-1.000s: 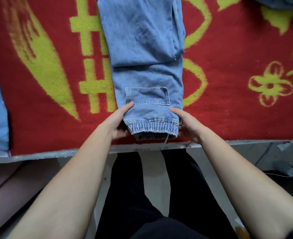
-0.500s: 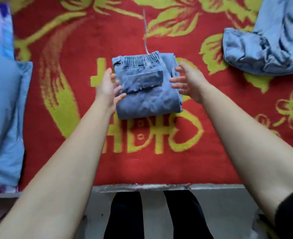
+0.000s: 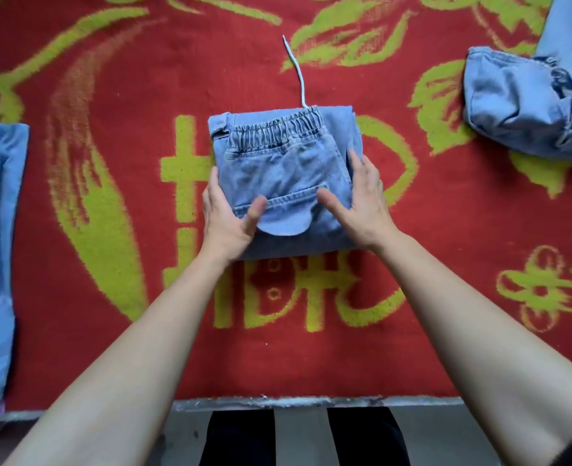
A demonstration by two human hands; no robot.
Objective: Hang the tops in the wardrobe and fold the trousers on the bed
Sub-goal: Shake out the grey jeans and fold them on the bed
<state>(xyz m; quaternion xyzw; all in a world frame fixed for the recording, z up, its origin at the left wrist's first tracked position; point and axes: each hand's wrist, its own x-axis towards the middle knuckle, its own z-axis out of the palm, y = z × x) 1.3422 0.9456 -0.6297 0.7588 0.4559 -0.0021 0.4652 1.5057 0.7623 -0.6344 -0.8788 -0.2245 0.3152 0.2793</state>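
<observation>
While your left hand and right hand press, fingers straight, on the folded light-blue denim trousers lying between them on the red-and-yellow bed blanket, this fold looks finished, so next reach right for the crumpled blue denim garment.

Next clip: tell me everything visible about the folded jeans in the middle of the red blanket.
The folded jeans are light blue denim, squared into a compact layered stack lying flat on the red blanket. A gathered elastic band runs along the far edge, and a pale drawstring trails away over the blanket. A stitched pocket faces up. The left hand rests against the left edge, thumb on top; the right hand lies flat on the right side.
</observation>
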